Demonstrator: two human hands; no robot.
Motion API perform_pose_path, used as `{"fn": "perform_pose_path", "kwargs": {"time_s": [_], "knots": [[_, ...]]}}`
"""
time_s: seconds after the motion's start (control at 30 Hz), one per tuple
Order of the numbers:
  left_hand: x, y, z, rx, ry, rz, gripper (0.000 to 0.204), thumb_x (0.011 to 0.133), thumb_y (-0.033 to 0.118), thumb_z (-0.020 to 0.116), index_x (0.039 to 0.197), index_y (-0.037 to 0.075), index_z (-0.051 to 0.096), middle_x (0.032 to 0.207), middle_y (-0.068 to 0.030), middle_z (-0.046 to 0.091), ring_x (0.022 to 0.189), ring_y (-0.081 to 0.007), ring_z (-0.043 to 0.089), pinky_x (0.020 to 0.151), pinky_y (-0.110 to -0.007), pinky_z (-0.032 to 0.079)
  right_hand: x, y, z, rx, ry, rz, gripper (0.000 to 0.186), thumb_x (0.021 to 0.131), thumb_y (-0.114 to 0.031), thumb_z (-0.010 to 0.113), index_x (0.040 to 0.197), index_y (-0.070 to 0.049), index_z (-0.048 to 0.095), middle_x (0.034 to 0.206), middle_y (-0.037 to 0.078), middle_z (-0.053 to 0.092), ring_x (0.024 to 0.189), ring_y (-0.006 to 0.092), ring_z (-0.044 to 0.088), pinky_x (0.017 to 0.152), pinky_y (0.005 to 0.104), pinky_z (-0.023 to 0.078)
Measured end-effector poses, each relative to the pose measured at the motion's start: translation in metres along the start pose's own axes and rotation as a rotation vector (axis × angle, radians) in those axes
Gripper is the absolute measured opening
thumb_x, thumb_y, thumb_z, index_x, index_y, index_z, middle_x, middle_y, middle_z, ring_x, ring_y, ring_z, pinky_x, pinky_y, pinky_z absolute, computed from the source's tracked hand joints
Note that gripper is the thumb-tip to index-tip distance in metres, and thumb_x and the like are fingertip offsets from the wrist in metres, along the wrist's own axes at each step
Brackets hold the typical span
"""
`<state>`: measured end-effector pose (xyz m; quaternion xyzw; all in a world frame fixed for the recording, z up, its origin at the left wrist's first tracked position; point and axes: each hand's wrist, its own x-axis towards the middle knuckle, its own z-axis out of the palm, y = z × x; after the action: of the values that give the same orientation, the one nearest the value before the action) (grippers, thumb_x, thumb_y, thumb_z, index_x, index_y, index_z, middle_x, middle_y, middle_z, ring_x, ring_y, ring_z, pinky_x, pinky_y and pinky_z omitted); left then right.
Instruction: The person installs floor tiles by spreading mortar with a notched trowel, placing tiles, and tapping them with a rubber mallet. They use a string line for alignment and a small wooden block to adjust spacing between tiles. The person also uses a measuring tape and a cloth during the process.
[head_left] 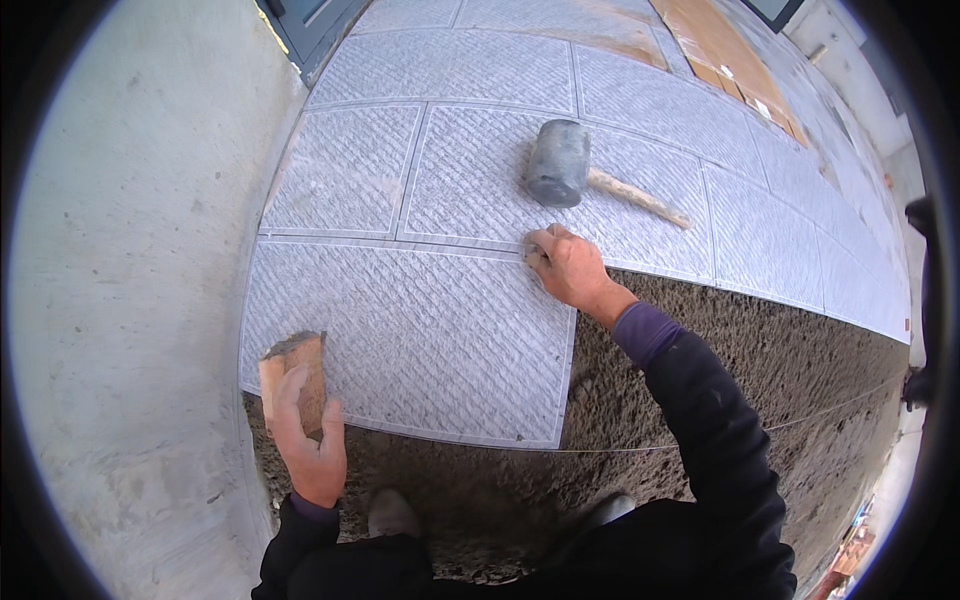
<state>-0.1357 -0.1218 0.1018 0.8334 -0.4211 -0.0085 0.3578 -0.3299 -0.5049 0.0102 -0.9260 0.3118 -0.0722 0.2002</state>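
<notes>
My left hand (306,440) grips a short wooden block (310,372) with a dark crusted top, at the near left of a grey ribbed paving slab (420,360). My right hand (572,268) is closed in a pinch at the joint along that slab's far edge; a small pale bit shows at the fingertips, too hidden to name. Just beyond it, a grey rubber mallet (558,162) with a pale wooden handle lies on another slab.
Rows of slabs (640,110) run back and right. A concrete wall (150,300) rises at left, beside a grey door frame (310,30). Dark rough bedding (740,370) with a string across it fills the near right. Brown sheeting (720,50) lies at the back, and my shoes show below.
</notes>
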Motion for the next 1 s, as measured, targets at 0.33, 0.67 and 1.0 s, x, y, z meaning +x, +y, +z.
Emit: {"fn": "perform_pose_path", "kwargs": {"time_s": [0.33,0.67,1.0], "knots": [[0.002,-0.006,0.017,-0.180,-0.115,-0.100,0.042,0.097,-0.001,0.065,0.138,-0.003,0.057,0.140,-0.0141,0.059,0.129,-0.0250,0.058,0.105,-0.038,0.050,0.008,0.004,0.014,0.043,0.087,-0.068,0.016,0.094,-0.016,0.074,0.109,-0.012,0.072,0.097,0.013,0.068,0.085,0.0366,0.073,0.076,0.0472,0.059],[0.000,-0.008,0.022,-0.312,-0.117,-0.143,0.043,0.097,-0.001,0.066,0.139,0.000,0.057,0.139,-0.0136,0.059,0.124,-0.0229,0.061,0.095,-0.036,0.053,0.001,0.031,-0.014,0.465,0.103,0.211,0.008,0.087,-0.008,0.073,0.089,0.000,0.074,0.078,0.016,0.076,0.069,0.0246,0.073,0.070,0.0361,0.059],[-0.002,-0.004,0.020,-0.357,-0.135,-0.163,0.041,0.097,-0.001,0.066,0.137,0.000,0.059,0.139,-0.0133,0.059,0.121,-0.0220,0.062,0.094,-0.035,0.055,-0.002,0.024,0.004,0.326,0.154,0.147,0.013,0.085,-0.009,0.071,0.092,0.000,0.077,0.083,0.019,0.077,0.074,0.0330,0.076,0.072,0.0413,0.061]]}}
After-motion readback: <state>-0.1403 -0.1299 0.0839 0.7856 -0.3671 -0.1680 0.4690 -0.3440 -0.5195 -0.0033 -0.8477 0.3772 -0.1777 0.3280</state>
